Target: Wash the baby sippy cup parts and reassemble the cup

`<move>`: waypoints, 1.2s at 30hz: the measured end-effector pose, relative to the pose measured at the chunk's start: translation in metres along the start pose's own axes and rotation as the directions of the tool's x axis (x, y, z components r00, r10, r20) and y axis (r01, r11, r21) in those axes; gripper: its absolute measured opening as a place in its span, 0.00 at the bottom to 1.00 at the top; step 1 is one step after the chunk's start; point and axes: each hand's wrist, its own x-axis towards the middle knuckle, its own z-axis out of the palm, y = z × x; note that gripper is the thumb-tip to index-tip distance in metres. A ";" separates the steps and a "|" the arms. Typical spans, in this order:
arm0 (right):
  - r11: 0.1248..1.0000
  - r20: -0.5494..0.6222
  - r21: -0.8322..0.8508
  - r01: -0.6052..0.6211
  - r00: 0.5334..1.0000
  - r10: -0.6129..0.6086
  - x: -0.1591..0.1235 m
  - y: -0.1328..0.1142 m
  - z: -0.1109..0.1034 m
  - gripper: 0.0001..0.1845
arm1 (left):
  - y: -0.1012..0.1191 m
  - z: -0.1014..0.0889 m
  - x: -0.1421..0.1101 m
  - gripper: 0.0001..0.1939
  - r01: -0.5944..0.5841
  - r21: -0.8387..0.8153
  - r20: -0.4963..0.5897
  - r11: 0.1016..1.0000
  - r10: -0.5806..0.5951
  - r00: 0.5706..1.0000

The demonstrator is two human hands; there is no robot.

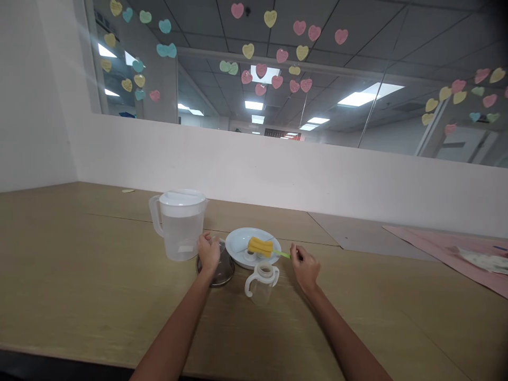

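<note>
My right hand (305, 267) is closed on the thin green handle of a sponge bottle brush (261, 246). The brush's yellow sponge head is over a white plate (238, 236), on which small white parts (250, 256) lie, partly hidden by the sponge. My left hand (209, 253) has its fingers curled at the top of a dark, see-through, bowl-shaped thing (223, 272), whose wide rim is on the table. Between my hands, in front of the plate, a clear baby bottle (262, 288) with two white handles stands upright without a lid.
A lidded clear pitcher (182, 233) holding clear liquid stands left of the plate. At the far right, a pink sheet (428, 246) bears a crumpled clear wrapper (484, 260). Behind the wooden table (99, 280) rises a white wall (254, 169) with a window above.
</note>
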 end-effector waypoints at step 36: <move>0.973 0.117 -0.045 -0.228 0.966 0.231 0.011 -0.007 -0.007 0.30 | 0.048 -0.005 -0.061 0.17 -0.798 0.001 0.725 0.603 0.549 0.416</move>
